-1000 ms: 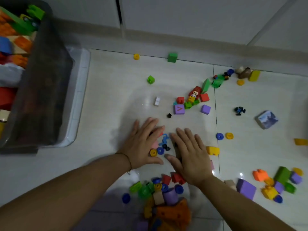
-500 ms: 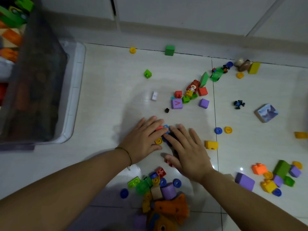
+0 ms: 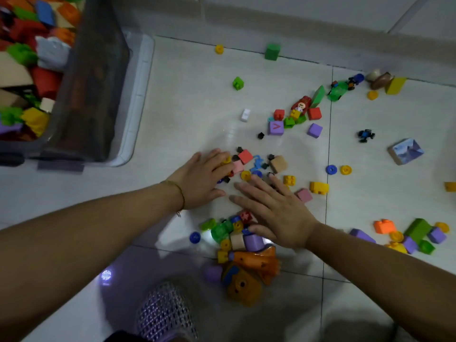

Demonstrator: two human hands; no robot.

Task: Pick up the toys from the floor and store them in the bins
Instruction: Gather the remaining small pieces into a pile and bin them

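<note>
- The step, as judged, was raking the small toys (image 3: 256,166) on the floor (image 3: 187,107) into a heap; none had yet gone to the bin (image 3: 98,82), which stood at far left, already holding many blocks.
- The left hand (image 3: 204,178) lay palm-down, fingers bent over little pieces; whether it gripped any could not be told; the right hand (image 3: 276,211) lay flat, fingers spread, holding nothing.
- The next move likely called for cupping both hands under the heap; then a carry leftward.
- Since half a second before, the hands had parted; a red block (image 3: 245,156) and a tan block (image 3: 278,164) lay uncovered.

Single head-worn view, looking steeply down.
Wide-angle, close above the floor (image 3: 192,99); both forearms (image 3: 98,225) enter from the near edge, bin (image 3: 98,90) far left, wall (image 3: 296,11) along the far edge.
</note>
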